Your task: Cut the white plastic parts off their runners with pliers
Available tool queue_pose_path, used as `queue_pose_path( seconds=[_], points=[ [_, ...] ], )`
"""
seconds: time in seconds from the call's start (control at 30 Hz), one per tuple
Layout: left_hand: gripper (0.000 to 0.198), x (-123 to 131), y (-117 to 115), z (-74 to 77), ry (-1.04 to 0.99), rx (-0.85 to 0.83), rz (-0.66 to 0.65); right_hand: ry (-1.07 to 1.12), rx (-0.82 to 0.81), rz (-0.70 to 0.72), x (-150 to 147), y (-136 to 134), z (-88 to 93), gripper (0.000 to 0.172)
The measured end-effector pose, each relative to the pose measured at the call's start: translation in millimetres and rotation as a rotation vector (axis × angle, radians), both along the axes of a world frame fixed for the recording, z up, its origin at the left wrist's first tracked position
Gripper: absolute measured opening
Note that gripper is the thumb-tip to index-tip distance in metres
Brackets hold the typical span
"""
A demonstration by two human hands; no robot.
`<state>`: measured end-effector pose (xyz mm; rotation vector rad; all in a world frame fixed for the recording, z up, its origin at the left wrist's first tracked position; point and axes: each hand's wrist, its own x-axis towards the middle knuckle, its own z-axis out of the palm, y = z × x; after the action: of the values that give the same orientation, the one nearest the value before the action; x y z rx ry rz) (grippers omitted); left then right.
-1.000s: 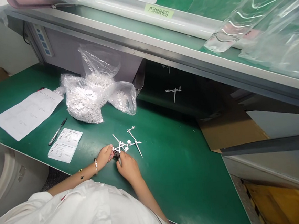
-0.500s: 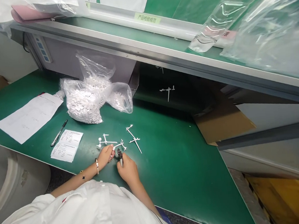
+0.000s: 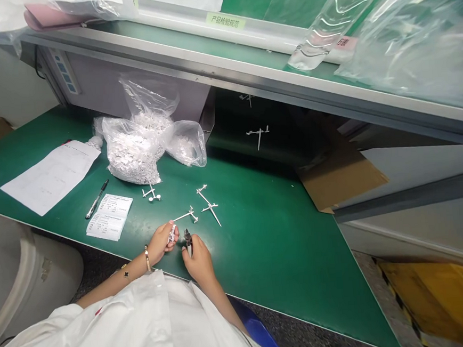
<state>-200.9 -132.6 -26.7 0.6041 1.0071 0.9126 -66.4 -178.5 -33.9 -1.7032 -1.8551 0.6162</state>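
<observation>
My left hand (image 3: 163, 244), with a bracelet at the wrist, is closed around a cluster of small white plastic parts (image 3: 172, 233). A thin white plastic sprue (image 3: 184, 215) reaches right from its thumb side, its branched end over the green table. My right hand (image 3: 199, 259) grips a pair of side cutters (image 3: 188, 243), jaws pointing away from me, just right of the left hand and apart from it. Beyond the hands lie another branched white sprue (image 3: 152, 193) with round ends and more sprue pieces (image 3: 209, 203). The pieces inside my left fist are partly hidden.
Clear bags of small white parts (image 3: 132, 157) stand at the back of the green table (image 3: 269, 245). At left lie a paper sheet (image 3: 53, 174), a pen (image 3: 97, 199) and printed slips (image 3: 110, 218). A shelf edge (image 3: 224, 83) runs overhead; a cardboard flap (image 3: 345, 186) is at right.
The round-ended sprue beyond my left hand has moved away from me, toward the bags. More white parts show in my left hand. The side cutters stay in my right hand.
</observation>
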Motion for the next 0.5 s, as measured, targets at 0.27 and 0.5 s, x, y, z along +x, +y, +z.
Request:
queue_pose_path(
  seconds=[0.27, 0.5],
  points=[
    [0.022, -36, 22, 8.5, -0.228, -0.070, 0.275, -0.040, 0.101, -0.020, -9, -9, -8.5, 0.007],
    [0.027, -63, 57, 16.5, 0.043, -0.159, 0.263, -0.080, 0.124, -0.019, -10, -11, -7.3, 0.005]
  ],
)
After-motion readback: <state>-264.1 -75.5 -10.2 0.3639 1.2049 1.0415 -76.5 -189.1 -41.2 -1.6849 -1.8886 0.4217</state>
